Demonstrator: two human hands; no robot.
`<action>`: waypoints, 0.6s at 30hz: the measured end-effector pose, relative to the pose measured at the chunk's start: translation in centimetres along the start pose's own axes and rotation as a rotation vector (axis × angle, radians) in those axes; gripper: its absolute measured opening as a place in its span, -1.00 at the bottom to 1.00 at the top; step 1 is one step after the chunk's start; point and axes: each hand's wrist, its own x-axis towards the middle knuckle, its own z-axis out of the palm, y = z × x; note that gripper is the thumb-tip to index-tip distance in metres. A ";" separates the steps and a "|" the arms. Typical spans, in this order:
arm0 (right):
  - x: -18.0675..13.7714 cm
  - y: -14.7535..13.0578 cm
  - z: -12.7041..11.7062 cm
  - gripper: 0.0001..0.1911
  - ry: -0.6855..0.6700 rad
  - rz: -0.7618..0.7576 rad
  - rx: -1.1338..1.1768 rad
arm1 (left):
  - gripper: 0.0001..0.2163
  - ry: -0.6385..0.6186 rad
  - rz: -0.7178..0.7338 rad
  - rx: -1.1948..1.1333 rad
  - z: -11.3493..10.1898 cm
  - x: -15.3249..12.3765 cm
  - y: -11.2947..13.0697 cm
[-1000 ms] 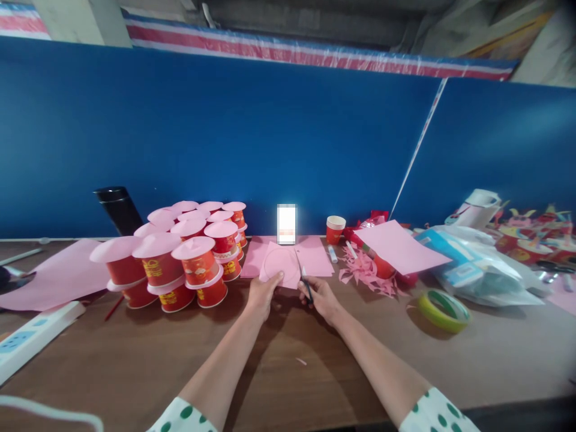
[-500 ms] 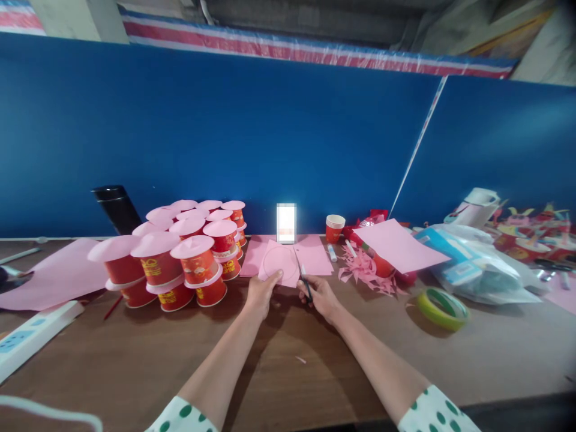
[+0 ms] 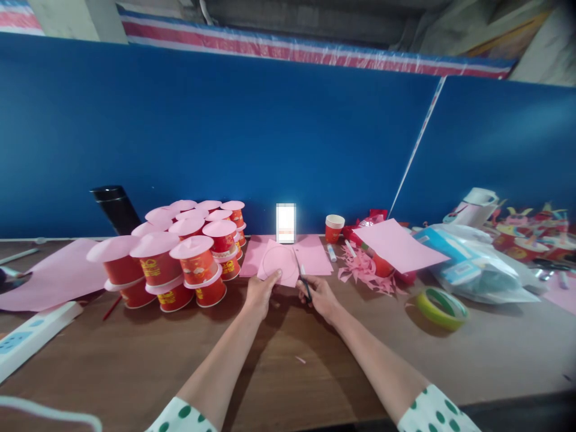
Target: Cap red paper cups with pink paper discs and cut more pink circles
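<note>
With the held pink sheet (image 3: 279, 262) as the clock's centre, the red cups (image 3: 155, 270) fill nine o'clock on the counter (image 3: 292, 384), stacked two high; broad pink paper covers (image 3: 192, 247) top them, hiding their insides. At two o'clock stands a nested stack of white-rimmed paper cups (image 3: 334, 230). The clear plastic bag (image 3: 492, 277) at three o'clock holds a blue-and-white packet (image 3: 444, 253). A black flask (image 3: 117, 210) leans between nine and ten, its contents hidden. The left hand (image 3: 260, 296) has its grip pinched on the sheet's near edge, thumb beside the drawn circle; the right hand's (image 3: 321, 297) grip is closed round the scissors' (image 3: 306, 289) dark handles, blades at the sheet's right side. Since a second ago, hands, scissors and sheet keep nearly the same places; the whole view shifts slightly.
</note>
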 end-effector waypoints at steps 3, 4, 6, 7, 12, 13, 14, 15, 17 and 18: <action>0.0 0.0 0.0 -0.63 0.005 0.005 0.000 | -0.68 0.008 -0.009 0.001 0.0 0.1 -0.1; 0.0 0.0 0.0 -0.63 0.005 0.008 -0.001 | -0.68 0.009 -0.013 0.001 -0.1 0.2 -0.1; 0.0 0.0 0.0 -0.64 0.007 0.015 -0.001 | -0.67 0.005 -0.011 -0.006 -0.1 0.3 -0.2; 0.0 0.0 0.0 -0.64 0.007 0.015 -0.001 | -0.66 0.003 -0.015 -0.006 -0.1 0.3 -0.2; -0.1 -0.1 0.0 -0.65 0.012 0.007 -0.010 | -0.64 0.011 -0.059 0.028 -0.3 0.3 -0.3; -0.1 -0.1 0.0 -0.65 0.014 0.008 -0.011 | -0.64 0.008 -0.048 0.026 -0.3 0.2 -0.3; -0.1 -0.2 0.0 -0.64 0.017 0.010 -0.010 | -0.64 0.003 -0.041 0.024 -0.3 0.2 -0.2; -0.1 -0.3 0.0 -0.64 0.021 0.013 -0.008 | -0.65 0.000 -0.039 0.024 -0.2 0.2 -0.2; -0.1 -0.3 -0.1 -0.62 0.027 0.016 -0.004 | -0.66 0.003 -0.055 0.029 -0.2 0.1 0.0; -0.1 -0.3 -0.1 -0.61 0.034 0.015 0.001 | -0.67 0.005 -0.070 0.032 -0.1 0.1 0.0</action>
